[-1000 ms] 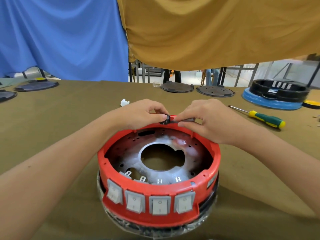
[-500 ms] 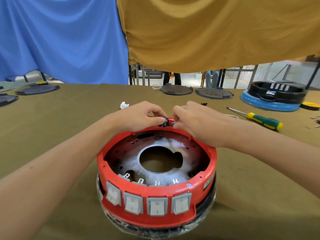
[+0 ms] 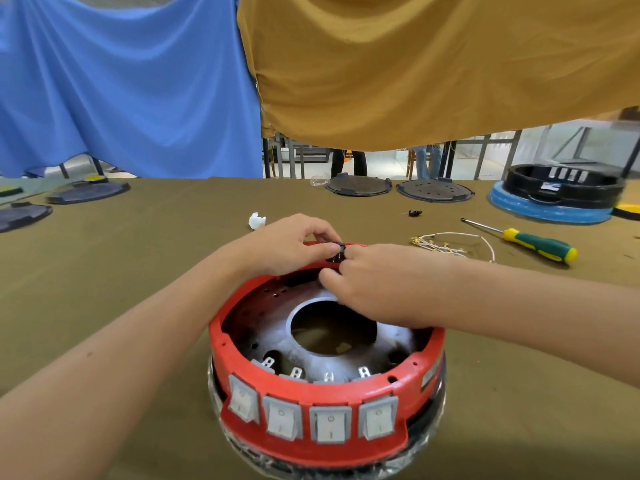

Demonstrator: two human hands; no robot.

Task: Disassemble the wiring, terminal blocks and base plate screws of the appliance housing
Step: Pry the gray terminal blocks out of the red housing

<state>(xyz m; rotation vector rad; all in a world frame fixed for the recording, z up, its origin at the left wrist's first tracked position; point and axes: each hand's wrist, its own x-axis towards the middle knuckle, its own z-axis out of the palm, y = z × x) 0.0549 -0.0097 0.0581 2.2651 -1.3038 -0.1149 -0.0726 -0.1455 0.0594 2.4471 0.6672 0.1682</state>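
A round red appliance housing (image 3: 311, 396) stands upside down in front of me, with several grey rocker switches on its near wall. Inside lies a metal base plate (image 3: 277, 327) with a large centre hole. At the far rim sits a small black part (image 3: 337, 252). My left hand (image 3: 287, 245) pinches that black part from the left. My right hand (image 3: 374, 285) reaches over the housing and holds the same part from the right, its fingers curled. A bundle of pulled-out white wires (image 3: 446, 245) lies on the table to the right.
A green and yellow screwdriver (image 3: 533, 244) lies at the right. A black housing on a blue base (image 3: 557, 195) stands far right. Two dark round lids (image 3: 358, 185) rest at the back, others at far left. A small white scrap (image 3: 257, 220) and a black clip (image 3: 414, 213) lie nearby.
My right hand has slid left and nearer, over the housing's inside, uncovering the wires on the table. My left hand has stayed on the black part at the far rim.
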